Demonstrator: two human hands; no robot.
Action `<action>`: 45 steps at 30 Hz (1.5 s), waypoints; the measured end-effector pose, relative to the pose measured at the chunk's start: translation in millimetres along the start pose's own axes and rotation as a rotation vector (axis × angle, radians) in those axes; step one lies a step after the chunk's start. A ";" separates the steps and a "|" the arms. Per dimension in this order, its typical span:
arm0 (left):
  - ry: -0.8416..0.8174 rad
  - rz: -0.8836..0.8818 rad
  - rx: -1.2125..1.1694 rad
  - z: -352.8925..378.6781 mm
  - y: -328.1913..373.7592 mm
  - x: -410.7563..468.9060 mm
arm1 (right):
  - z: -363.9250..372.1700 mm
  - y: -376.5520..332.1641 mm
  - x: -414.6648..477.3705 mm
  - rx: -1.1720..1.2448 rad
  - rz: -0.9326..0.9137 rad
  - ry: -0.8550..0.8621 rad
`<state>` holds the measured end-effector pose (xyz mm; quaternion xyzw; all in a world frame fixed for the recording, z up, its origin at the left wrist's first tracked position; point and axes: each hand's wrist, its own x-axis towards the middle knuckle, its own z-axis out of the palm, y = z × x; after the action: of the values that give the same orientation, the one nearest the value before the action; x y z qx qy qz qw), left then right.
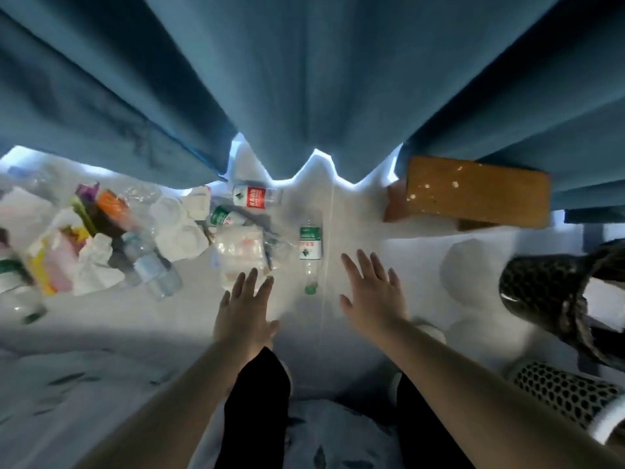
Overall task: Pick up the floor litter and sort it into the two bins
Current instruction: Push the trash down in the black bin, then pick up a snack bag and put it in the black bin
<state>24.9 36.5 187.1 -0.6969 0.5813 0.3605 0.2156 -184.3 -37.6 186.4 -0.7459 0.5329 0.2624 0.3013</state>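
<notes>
Reaching over the pale floor (135, 316) with left hand (245, 306) and right hand (370, 292), both released, fingers straight, holding nothing. Between them, just ahead: a clear plastic bottle (310, 252), green label, green cap, lying flat. Probably empty, so light, thin-walled, smooth, apt to roll or crumple; best taken round the labelled middle. Just past the left fingertips, a soft crinkly plastic bag (240, 252); further left, crumpled paper (98, 262); far right, a black mesh bin (548, 286)

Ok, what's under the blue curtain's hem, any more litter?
Only bright white floor shows in the gaps under the curtain. The red-label bottle lies just in front of the hem, which covers the far edge of the wooden board. Anything further back is covered.
</notes>
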 end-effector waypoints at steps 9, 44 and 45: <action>0.040 -0.318 -0.305 64.7 -131.5 76.5 | 77.1 -117.5 123.8 0.152 -0.036 -0.068; 0.234 -0.576 -1.190 153.2 -254.0 121.6 | 165.1 -178.2 241.0 0.621 0.215 0.131; 0.226 -0.582 -1.214 145.4 -251.6 114.6 | 156.0 -178.2 232.2 0.608 0.209 0.126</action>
<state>238.7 124.3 -23.2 -0.8556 0.0839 0.4751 -0.1877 42.9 -27.1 -55.0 -0.5778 0.6780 0.0743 0.4482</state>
